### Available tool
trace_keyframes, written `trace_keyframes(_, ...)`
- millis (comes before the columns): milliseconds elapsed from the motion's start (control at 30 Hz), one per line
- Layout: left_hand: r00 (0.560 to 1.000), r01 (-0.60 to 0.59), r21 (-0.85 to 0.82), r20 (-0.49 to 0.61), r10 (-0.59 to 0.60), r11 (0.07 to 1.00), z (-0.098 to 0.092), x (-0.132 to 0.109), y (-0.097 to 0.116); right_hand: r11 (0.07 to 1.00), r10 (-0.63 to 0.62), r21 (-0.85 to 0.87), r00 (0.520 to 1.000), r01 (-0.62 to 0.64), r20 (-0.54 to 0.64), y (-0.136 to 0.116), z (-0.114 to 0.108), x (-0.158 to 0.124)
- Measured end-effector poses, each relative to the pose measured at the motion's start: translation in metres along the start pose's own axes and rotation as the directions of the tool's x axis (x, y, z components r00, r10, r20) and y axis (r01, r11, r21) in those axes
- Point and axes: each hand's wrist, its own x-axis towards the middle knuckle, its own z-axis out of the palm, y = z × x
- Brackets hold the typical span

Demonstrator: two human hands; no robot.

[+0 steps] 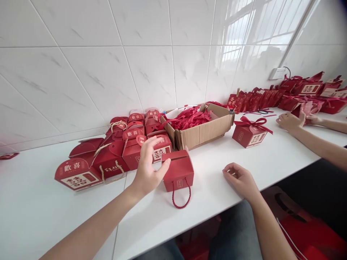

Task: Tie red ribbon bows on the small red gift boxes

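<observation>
Red box (179, 169) on the counter (210, 159), between left hand (148, 174) and right hand (241, 181).
Right fingers curl closed, empty; left fingers spread, thumb overlapping the box's edge, contact uncertain. A stray thumb push could skid or dent it. Behind: a carton (206, 134) heaped with ribbons (193, 119); beside it, a tied box (247, 135), contents hidden.

Marbled tile wall (146, 25), white tabletop (208, 187)

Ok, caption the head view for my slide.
Left hand at a red rope-handled box, right hand apart, ribbon-filled carton behind.
</observation>
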Motion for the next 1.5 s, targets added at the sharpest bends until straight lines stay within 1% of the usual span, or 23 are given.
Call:
trace_keyframes(33,0.998,-0.028,0.108,0.064,0.021,0.994,-0.005,0.004,0.007,1.0,-0.005,-0.015,1.0,0.005,-0.003,-0.001,0.001,0.0)
trace_keyframes(67,0.988,-0.054,0.219,0.155,0.02,0.974,-0.009,0.007,0.013,1.0,-0.011,-0.029,1.0,0.011,-0.008,-0.002,0.001,-0.001)
trace_keyframes(133,0.943,-0.075,0.393,0.326,-0.063,0.917,-0.013,0.012,0.023,0.998,-0.029,-0.052,0.999,0.028,-0.023,-0.002,0.002,-0.001)
trace_keyframes(167,0.918,-0.077,0.444,0.38,-0.11,0.893,-0.014,0.014,0.026,0.997,-0.037,-0.061,0.999,0.035,-0.03,-0.002,0.001,0.0)
trace_keyframes(200,0.9,-0.075,0.472,0.411,-0.143,0.878,-0.013,0.014,0.028,0.996,-0.045,-0.072,0.998,0.042,-0.036,-0.001,0.001,0.0)
trace_keyframes(267,0.888,-0.075,0.474,0.431,-0.157,0.878,-0.01,0.014,0.026,0.994,-0.056,-0.097,0.998,0.052,-0.039,0.001,0.0,0.0)
trace_keyframes(367,0.902,-0.084,0.408,0.419,-0.105,0.909,-0.002,0.013,0.018,0.99,-0.089,-0.111,0.994,0.082,-0.06,-0.003,0.004,-0.004)
trace_keyframes(433,0.921,-0.078,0.336,0.384,-0.061,0.938,0.003,0.012,0.011,0.978,-0.203,-0.063,0.976,0.199,-0.082,-0.012,0.013,-0.01)
trace_keyframes(467,0.932,-0.067,0.294,0.359,-0.045,0.954,0.007,0.011,0.009,0.957,-0.291,-0.027,0.953,0.289,-0.088,-0.02,0.02,-0.014)
trace_keyframes(533,0.952,-0.02,0.205,0.303,-0.043,0.979,0.013,0.009,0.005,0.886,-0.46,0.03,0.885,0.463,-0.073,-0.037,0.036,-0.022)
trace_keyframes(600,0.964,0.038,0.121,0.255,-0.068,0.992,0.02,0.006,0.003,0.831,-0.553,0.038,0.832,0.555,-0.049,-0.055,0.051,-0.028)
trace_keyframes(667,0.973,0.055,0.05,0.223,-0.065,0.997,0.027,0.003,0.001,0.801,-0.598,0.037,0.801,0.598,-0.014,-0.067,0.062,-0.029)
trace_keyframes(767,0.975,0.01,-0.005,0.22,-0.008,1.0,0.036,-0.003,-0.001,0.783,-0.621,-0.018,0.782,0.622,0.056,-0.072,0.074,-0.027)
trace_keyframes(867,0.968,-0.06,-0.01,0.242,0.061,0.998,0.043,-0.007,-0.005,0.765,-0.633,-0.118,0.773,0.633,0.042,-0.067,0.082,-0.026)
trace_keyframes(933,0.962,-0.111,-0.012,0.25,0.111,0.994,0.046,-0.009,-0.009,0.76,-0.637,-0.146,0.77,0.633,0.025,-0.064,0.086,-0.027)
trace_keyframes(1000,0.957,-0.165,-0.02,0.241,0.165,0.986,0.047,-0.009,-0.014,0.761,-0.637,-0.136,0.771,0.634,0.027,-0.063,0.085,-0.026)
trace_keyframes(1067,0.949,-0.232,-0.044,0.211,0.236,0.972,0.045,-0.01,-0.02,0.77,-0.629,-0.098,0.776,0.63,0.048,-0.064,0.081,-0.024)
trace_keyframes(1133,0.942,-0.289,-0.078,0.156,0.298,0.954,0.044,-0.012,-0.026,0.778,-0.621,-0.035,0.777,0.627,0.102,-0.066,0.072,-0.021)
trace_keyframes(1167,0.939,-0.313,-0.088,0.123,0.322,0.946,0.044,-0.014,-0.029,0.776,-0.624,0.001,0.769,0.631,0.139,-0.067,0.067,-0.019)
trace_keyframes(1233,0.927,-0.363,-0.077,0.066,0.368,0.928,0.045,-0.019,-0.034,0.756,-0.647,0.057,0.731,0.652,0.216,-0.069,0.057,-0.013)
trace_keyframes(1300,0.906,-0.42,-0.033,0.042,0.421,0.907,0.048,-0.023,-0.037,0.716,-0.685,0.084,0.674,0.693,0.277,-0.071,0.049,-0.007)
trace_keyframes(1400,0.88,-0.473,0.024,0.07,0.47,0.881,0.052,-0.027,-0.039,0.656,-0.727,0.083,0.598,0.75,0.337,-0.075,0.042,0.003)
trace_keyframes(1500,0.877,-0.477,0.071,0.093,0.471,0.876,0.052,-0.027,-0.04,0.628,-0.731,0.078,0.553,0.774,0.4,-0.08,0.039,0.009)
